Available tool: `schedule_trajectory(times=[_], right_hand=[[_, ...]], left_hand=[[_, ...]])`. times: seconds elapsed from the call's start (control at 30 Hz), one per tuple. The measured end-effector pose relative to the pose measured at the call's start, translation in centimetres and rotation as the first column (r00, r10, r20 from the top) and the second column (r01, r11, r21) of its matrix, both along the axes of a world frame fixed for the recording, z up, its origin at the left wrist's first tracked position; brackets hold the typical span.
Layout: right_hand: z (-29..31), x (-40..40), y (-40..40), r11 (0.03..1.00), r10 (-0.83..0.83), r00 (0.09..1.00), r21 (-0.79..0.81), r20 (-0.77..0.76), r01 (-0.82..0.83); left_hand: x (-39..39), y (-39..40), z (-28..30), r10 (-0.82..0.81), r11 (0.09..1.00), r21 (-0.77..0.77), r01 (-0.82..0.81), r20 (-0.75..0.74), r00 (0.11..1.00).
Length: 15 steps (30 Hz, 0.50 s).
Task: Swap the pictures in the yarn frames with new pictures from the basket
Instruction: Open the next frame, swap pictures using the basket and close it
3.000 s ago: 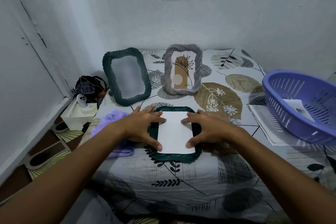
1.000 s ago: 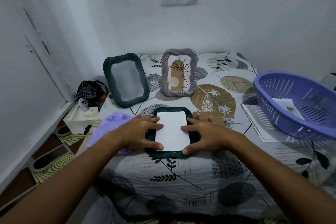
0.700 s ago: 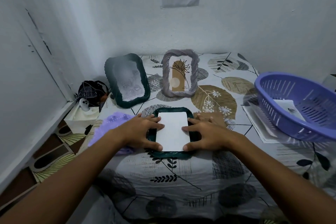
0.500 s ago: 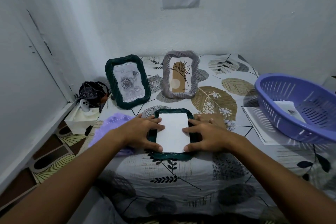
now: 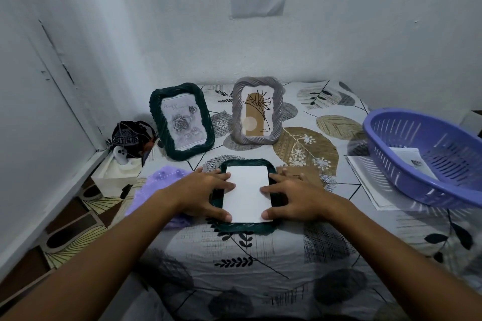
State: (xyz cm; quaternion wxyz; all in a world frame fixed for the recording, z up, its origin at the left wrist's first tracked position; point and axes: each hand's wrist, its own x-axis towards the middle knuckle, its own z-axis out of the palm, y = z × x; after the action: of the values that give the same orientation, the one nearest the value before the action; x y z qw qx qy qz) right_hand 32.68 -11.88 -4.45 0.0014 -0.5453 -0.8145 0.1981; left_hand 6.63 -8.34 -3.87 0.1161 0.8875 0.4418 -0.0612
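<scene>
1. A dark green yarn-wrapped frame (image 5: 246, 225) lies face down on the leaf-print bedsheet (image 5: 260, 263), long axis running away from the person, a white rectangular backing sheet (image 5: 246, 194) on its opening.
2. The left hand (image 5: 202, 194) and right hand (image 5: 297, 197) lie flat with each grip spread, fingertips pressing the sheet's side edges.
3. Three frames in all: beyond the hands stand a second dark green yarn frame with a rose drawing (image 5: 181, 121) and a grey yarn frame with a plant print (image 5: 257, 111), both upright.
4. One purple slotted plastic basket (image 5: 427, 156) sits right of the right hand, a picture (image 5: 410, 161) inside.
</scene>
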Motion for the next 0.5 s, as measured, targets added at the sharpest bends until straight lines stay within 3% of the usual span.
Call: schedule_trajectory(times=[0.37, 0.43, 0.5], right_hand=[[0.7, -0.2, -0.5, 1.0, -0.009, 1.0, 0.005, -0.001, 0.009], [1.3, 0.1, -0.8, 0.997, -0.057, 0.996, 0.042, -0.065, 0.06], [2.1, 0.8, -0.9, 0.975, -0.183, 0.956, 0.086, -0.231, 0.207]], left_hand=[[0.3, 0.0, 0.4, 0.011, 1.0, -0.002, -0.011, 0.026, 1.0], [0.7, 0.0, 0.7, 0.022, 1.0, -0.003, -0.021, 0.137, 0.99], [2.2, -0.4, 1.2, 0.063, 0.998, -0.048, -0.049, 0.337, 0.939]])
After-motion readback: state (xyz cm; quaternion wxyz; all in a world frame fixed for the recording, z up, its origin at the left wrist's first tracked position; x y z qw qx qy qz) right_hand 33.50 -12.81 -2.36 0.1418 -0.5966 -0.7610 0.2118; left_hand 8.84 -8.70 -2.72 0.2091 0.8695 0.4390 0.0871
